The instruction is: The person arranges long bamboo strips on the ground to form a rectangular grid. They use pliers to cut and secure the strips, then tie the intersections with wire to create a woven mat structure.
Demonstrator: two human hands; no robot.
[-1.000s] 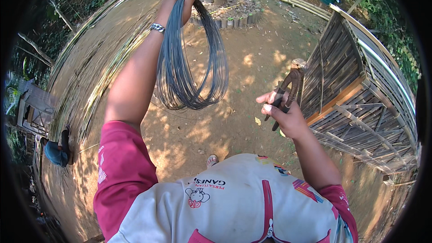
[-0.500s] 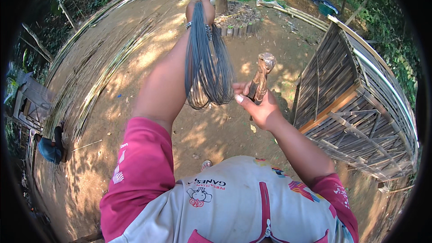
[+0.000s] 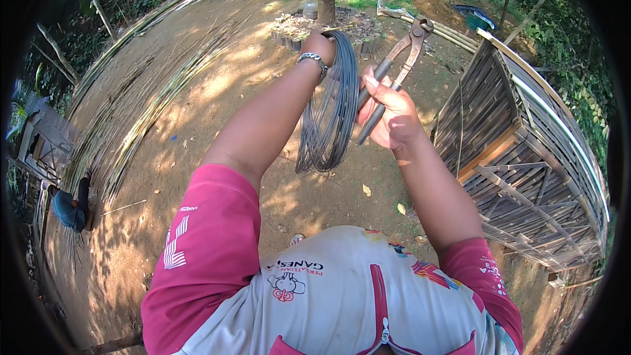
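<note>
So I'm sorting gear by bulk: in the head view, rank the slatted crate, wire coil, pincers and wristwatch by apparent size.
1. slatted crate
2. wire coil, hanging from the left hand
3. pincers, in the right hand
4. wristwatch
Camera nearness skews true sizes.

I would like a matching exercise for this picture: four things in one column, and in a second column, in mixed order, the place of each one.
Things:
1. coil of wire
2. pincers
3. bamboo crate
4. wristwatch

Places:
A. standing on the ground at the person's right
B. hanging from the left hand
C. around the left wrist
D. gripped in the right hand

Pairs: 1-B, 2-D, 3-A, 4-C
</note>
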